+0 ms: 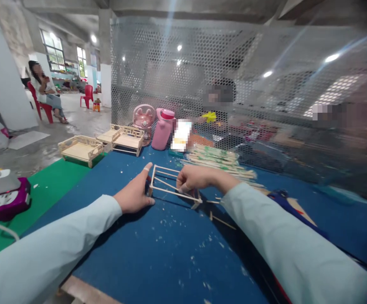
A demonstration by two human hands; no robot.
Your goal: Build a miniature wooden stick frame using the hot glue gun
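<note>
A small open frame of thin wooden sticks [170,193] stands on the blue tabletop between my two hands. My left hand [134,191] is at its left end, thumb and forefinger spread apart around the corner and seemingly touching it. Over the right half of the frame, my right hand [193,177] is closed in a pinch. A slanting thin wooden stick [166,183] inside the frame runs into those fingers. The fingertips and the stick's far end are hidden. Close to the right forearm lie loose stick pieces [223,221].
Behind are small wooden bed-shaped models [81,148], a pink jug [162,131], a lit phone [181,136] and a pile of sticks [216,158]. A perforated metal screen [170,63] borders the back. A purple device [9,200] stands left; blue-handled pliers [292,211] lie right.
</note>
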